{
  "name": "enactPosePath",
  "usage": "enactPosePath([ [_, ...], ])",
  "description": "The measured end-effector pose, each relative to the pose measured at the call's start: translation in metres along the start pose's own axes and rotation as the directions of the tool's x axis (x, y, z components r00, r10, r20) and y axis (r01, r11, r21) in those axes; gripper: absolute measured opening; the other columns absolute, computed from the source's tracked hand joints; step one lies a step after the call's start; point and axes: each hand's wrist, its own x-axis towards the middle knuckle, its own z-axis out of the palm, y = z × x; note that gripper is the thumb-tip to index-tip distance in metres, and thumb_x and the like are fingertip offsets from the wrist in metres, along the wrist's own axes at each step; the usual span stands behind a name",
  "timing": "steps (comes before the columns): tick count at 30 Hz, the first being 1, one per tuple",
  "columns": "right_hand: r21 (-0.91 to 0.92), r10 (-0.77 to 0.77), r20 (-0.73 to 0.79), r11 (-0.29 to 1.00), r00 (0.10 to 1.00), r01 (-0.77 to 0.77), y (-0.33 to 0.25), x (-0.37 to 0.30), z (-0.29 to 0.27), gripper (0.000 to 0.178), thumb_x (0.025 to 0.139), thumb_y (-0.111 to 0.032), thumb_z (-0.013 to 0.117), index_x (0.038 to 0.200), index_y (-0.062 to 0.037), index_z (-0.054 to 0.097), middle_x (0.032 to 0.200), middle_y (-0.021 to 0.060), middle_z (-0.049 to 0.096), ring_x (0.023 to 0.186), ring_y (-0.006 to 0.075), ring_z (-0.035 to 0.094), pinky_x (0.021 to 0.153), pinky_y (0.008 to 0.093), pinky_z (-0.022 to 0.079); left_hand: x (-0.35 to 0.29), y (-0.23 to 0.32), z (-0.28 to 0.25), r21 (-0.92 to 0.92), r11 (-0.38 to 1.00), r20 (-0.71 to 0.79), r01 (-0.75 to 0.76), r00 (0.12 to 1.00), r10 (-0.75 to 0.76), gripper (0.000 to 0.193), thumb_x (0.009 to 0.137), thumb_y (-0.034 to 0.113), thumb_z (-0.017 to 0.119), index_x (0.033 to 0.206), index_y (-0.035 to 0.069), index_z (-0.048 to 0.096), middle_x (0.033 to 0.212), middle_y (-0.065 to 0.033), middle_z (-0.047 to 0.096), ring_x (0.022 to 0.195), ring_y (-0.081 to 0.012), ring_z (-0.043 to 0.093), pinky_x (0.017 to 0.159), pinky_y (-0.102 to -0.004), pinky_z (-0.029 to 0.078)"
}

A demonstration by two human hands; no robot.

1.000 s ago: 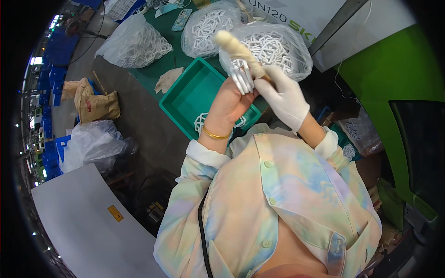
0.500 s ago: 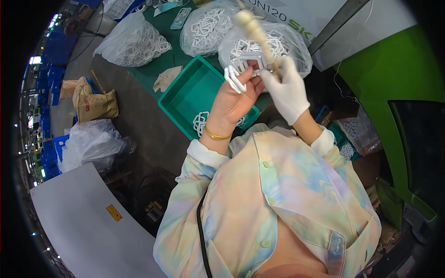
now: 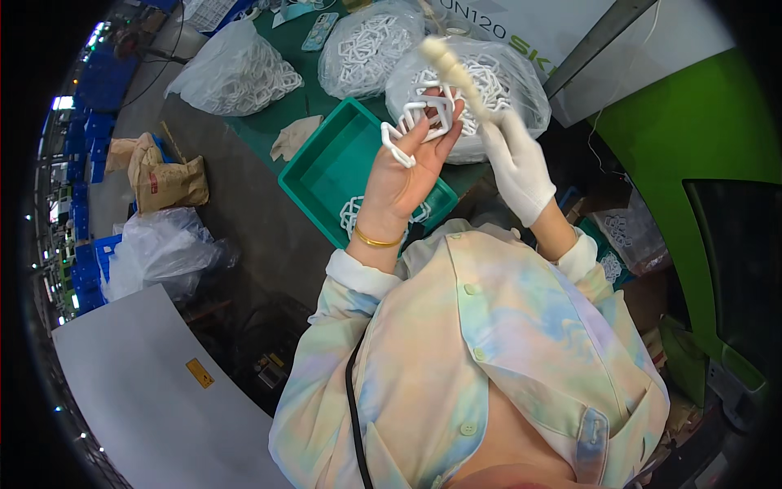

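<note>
My bare left hand [image 3: 399, 175], with a gold bangle at its wrist, grips several white plastic frames [image 3: 441, 110] of angular shape between thumb and fingers. One of them hangs out past the thumb. To its right, my white-gloved right hand [image 3: 521, 167] is closed round a tool with a long, knobbed cream handle [image 3: 454, 69]. The handle's thick end points up and left; the working end is hidden at the glove. Below the left hand sits a green plastic bin [image 3: 346, 155] with a few white frames [image 3: 350, 213] in it, partly covered by my wrist.
Behind my hands stand clear plastic bags of white frames, one at the right [image 3: 489, 81], another in the middle [image 3: 371, 49], a third at the left [image 3: 236, 69]. A beige cloth [image 3: 295, 137] lies beside the bin. Green machine panels [image 3: 676, 138] rise at right.
My right hand has drawn away to the right, with the tool, from the frames. My left hand has shifted slightly left, and the frames in it have turned and spread.
</note>
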Motion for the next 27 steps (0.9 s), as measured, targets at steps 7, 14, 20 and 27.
enactPosePath([
  [7,-0.071,0.113,0.030,0.991,0.993,-0.111,0.027,-0.004,-0.022,0.023,0.100,-0.024,0.048,0.103,-0.0035,0.057,0.079,0.0150,0.058,0.077,0.0289,0.055,0.069,0.0355,0.046,-0.004,0.009,0.000,-0.011,1.000,-0.035,-0.012,0.999,0.012,0.045,0.095,-0.002,0.051,0.138,-0.003,0.041,0.143,-0.0181,0.043,0.133,-0.0336,0.042,0.115,-0.0439,0.036],
  [14,-0.168,-0.023,-0.013,0.986,1.000,0.021,0.030,-0.007,-0.020,0.021,0.100,-0.021,0.049,0.100,-0.0010,0.055,0.075,0.0108,0.056,0.071,0.0186,0.055,0.069,0.0308,0.045,0.003,0.003,-0.001,0.055,0.998,0.000,-0.004,1.000,0.004,0.041,0.092,-0.002,0.055,0.132,-0.004,0.048,0.132,-0.0163,0.055,0.126,-0.0294,0.051,0.112,-0.0435,0.038],
  [20,-0.134,0.049,-0.144,0.989,0.988,-0.069,0.047,-0.002,-0.059,0.026,0.101,-0.024,0.047,0.093,-0.0028,0.058,0.068,0.0004,0.046,0.063,0.0087,0.042,0.058,0.0257,0.037,0.012,0.012,0.010,0.329,0.944,-0.004,-0.024,1.000,0.027,0.042,0.092,-0.003,0.053,0.133,-0.008,0.045,0.129,-0.0182,0.056,0.123,-0.0310,0.055,0.107,-0.0402,0.044],
  [27,-0.023,0.136,-0.201,0.989,0.970,-0.143,0.054,0.001,-0.070,0.026,0.101,-0.025,0.046,0.090,-0.0045,0.058,0.067,-0.0030,0.042,0.060,0.0057,0.038,0.056,0.0228,0.032,0.065,0.033,0.020,0.905,0.403,0.114,-0.138,0.990,0.082,0.051,0.084,0.002,0.058,0.135,0.002,0.051,0.128,-0.0138,0.059,0.116,-0.0255,0.059,0.097,-0.0338,0.047],
])
